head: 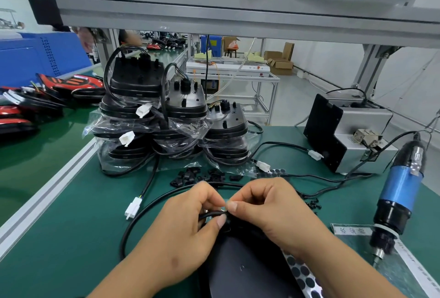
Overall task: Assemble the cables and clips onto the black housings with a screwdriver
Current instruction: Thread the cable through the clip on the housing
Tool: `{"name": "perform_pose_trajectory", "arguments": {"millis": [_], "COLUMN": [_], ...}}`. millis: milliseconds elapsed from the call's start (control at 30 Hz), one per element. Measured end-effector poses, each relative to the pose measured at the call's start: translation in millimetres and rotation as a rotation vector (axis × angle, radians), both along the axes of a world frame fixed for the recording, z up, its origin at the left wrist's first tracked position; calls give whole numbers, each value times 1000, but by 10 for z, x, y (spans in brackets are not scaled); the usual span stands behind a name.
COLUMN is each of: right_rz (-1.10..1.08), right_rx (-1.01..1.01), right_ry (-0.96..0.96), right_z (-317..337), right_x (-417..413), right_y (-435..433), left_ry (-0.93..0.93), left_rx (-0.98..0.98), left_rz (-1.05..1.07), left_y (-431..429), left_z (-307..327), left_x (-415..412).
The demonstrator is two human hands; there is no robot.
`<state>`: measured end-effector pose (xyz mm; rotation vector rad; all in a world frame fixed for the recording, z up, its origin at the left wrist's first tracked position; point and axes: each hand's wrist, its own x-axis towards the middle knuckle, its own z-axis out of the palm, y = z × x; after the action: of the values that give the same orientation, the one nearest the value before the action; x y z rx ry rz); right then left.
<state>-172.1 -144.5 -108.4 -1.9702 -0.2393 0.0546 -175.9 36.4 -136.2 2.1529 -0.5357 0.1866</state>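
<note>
**1. Hands.** On my feed the left hand (185,221) and right hand (269,212) meet fingertip to fingertip over the far end of a black housing (240,266). The left thumb and forefinger are curled and pinch the black cable (140,212) where it reaches the housing. The right hand's fingers are drawn in, with the thumb tip pressed on the same cable just beside the left thumb. A small pale item shows between the two sets of fingertips; I cannot tell what it is.

**2. Work piece.** The housing lies directly beneath the fingertips and runs back toward the wrists, flat on the green mat (71,226). From the pinch, the cable loops out to the left of the left hand and round beyond both sets of knuckles.

**3. Parts near the fingers.**
- Loose black clips (190,176) lie scattered just beyond the fingertips.
- A white connector (132,207) rests on the mat, left of the left fingers.
- Small black screws (314,203) lie right of the right knuckles.
- A pad sheet (302,271) of round black dots lies by the right wrist, against the housing's edge.

**4. Tool.** The blue-bodied screwdriver (400,193) hangs tilted, bit down, well to the right of the right fingers. Neither hand touches it.

**5. Stock.** Stacked housings (181,116) in clear bags stand beyond the clips.
</note>
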Motion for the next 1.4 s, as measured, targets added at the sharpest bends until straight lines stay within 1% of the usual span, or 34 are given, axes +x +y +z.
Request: {"name": "perform_pose_trajectory", "arguments": {"millis": [67, 167, 333, 400, 567, 633, 767, 833, 900, 933, 967, 1000, 1067, 1133, 1200, 1400], "right_rz": [63, 141, 174, 147, 95, 74, -10, -8, 18, -30, -131, -252, -400, -407, -380, -392], "right_rx": [-62, -104, -192, -157, -78, -107, -188, -233, -205, -167, -142, -176, -441, -680, -820, -1060], "right_ry": [13, 25, -49, -63, -66, -90, -249, -290, -246, -218, -191, -171, -115, -48, -15, 43], "right_z": [16, 15, -62, -100, -163, -176, -222, -215, -110, -26, 52, 125, 205, 132, 3, -269], "right_x": [20, 34, 43, 50, 71, 61, -27, -89, -91, -52, 13, 97, 263, 417, 531, 748], "right_y": [-30, -71, -70, -53, -33, -30, 26, 55, -50, -179, -350, -543, -855, -982, -971, -926], "left_ry": [12, 74, 171, 191, 176, 216, 303, 314, 266, 236, 210, 185, 157, 154, 155, 185], "left_rx": [0, 19, 26, 7, -20, -60, -177, -222, -213, -186, -147, -100, -15, 17, 16, 5], "left_rz": [-9, -47, -55, -48, -64, -71, -152, -184, -152, -121, -94, -75, -51, -37, -29, -51], "left_y": [27, 83, 118, 119, 70, 57, 74, 65, 44, 35, 28, 21, 15, 13, 14, 32], "left_z": [12, 28, 8, -6, -30, -55, -89, -89, -103, -104, -97, -83, -47, -24, -16, -45], "left_x": [15, 54, 82, 96, 99, 101, 131, 139, 147, 150, 148, 139, 111, 95, 93, 116]}}
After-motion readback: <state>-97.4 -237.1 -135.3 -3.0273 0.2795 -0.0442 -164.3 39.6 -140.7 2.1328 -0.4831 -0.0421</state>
